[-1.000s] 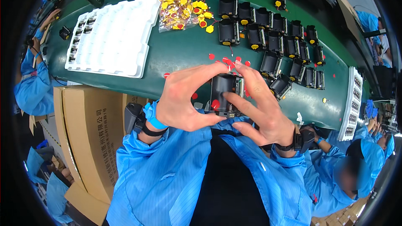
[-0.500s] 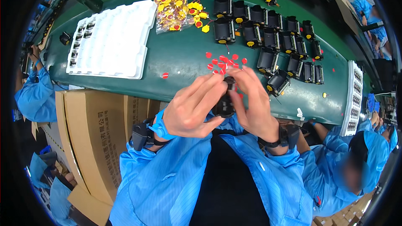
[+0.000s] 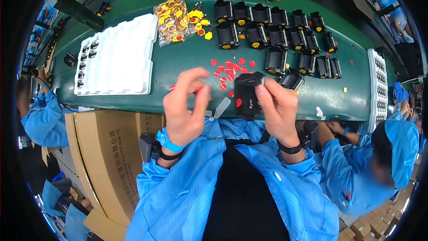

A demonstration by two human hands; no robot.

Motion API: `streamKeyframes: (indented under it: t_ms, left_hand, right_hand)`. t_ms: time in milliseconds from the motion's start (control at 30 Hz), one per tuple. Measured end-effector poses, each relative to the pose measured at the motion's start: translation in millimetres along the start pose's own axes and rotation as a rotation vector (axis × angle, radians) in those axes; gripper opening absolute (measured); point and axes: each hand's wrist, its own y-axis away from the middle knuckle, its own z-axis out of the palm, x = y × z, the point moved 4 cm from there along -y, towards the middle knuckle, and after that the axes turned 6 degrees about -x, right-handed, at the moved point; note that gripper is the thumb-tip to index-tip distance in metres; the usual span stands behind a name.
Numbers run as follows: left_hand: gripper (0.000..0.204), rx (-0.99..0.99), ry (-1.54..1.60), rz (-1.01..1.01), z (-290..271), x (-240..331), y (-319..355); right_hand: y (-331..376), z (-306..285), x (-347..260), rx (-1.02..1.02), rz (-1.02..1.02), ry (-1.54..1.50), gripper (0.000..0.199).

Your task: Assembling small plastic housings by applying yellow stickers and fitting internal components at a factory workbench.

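My right hand [image 3: 280, 109] grips a black plastic housing [image 3: 246, 90] by its right side, thumb on top, above the bench's near edge. A small red round spot shows on the housing's lower left. To its left, my left hand [image 3: 183, 109] is raised, thumb and forefinger apart and curved, with nothing visible between them. A greyish translucent strip [image 3: 222, 107] lies at the bench edge between my hands. Just beyond are scattered red round stickers [image 3: 228, 70]. Rows of similar black housings [image 3: 278, 37], many with yellow round parts, stand at the back right.
A white moulded tray [image 3: 117, 58] with a few small dark parts is on the green bench [image 3: 183, 56]. A clear bag [image 3: 171, 20] of yellow-and-red wired discs lies behind. Another filled tray [image 3: 378, 89] is far right. Cardboard boxes [image 3: 104, 151] stand left; a co-worker [image 3: 379, 165] sits right.
My left hand has come off the black housing and moved left. The housing is now turned with a broad face showing, in my right hand alone. The translucent strip has come into sight.
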Motion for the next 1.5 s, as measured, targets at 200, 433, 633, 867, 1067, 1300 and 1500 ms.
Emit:
streamKeyframes:
  t_ms: [200,433,633,867,1067,1300,1500]
  left_hand:
    - [0.049,-0.18,0.258,0.079,23.4,18.1,-11.7]
    - [0.027,0.017,0.204,0.057,43.0,6.6,-16.7]
    - [0.03,-0.02,0.118,-0.003,37.6,13.1,-14.6]
    - [0.036,-0.088,0.059,0.103,35.5,26.0,-6.3]
    - [0.047,-0.143,0.07,0.146,36.7,22.1,-7.8]
    - [0.04,0.183,-0.084,0.085,25.5,22.5,9.6]
    - [0.029,-0.063,0.092,-0.004,45.8,5.8,-17.6]
  right_hand:
    - [-0.7,8.3,-5.3,0.066,-0.129,0.205,0.025]
    - [3.9,15.4,-11.7,0.058,-0.279,0.323,0.027]
    - [4.9,14.8,-14.6,0.003,-0.264,0.293,0.027]
    - [8.2,10.7,-20.3,-0.023,-0.346,0.44,0.013]
    - [3.2,6.6,-13.9,-0.071,-0.239,0.303,0.009]
    - [7.6,-15.6,-16.8,0.245,-0.314,0.649,0.013]
    - [-2.5,-10.3,-24.4,0.164,-0.377,0.734,0.017]
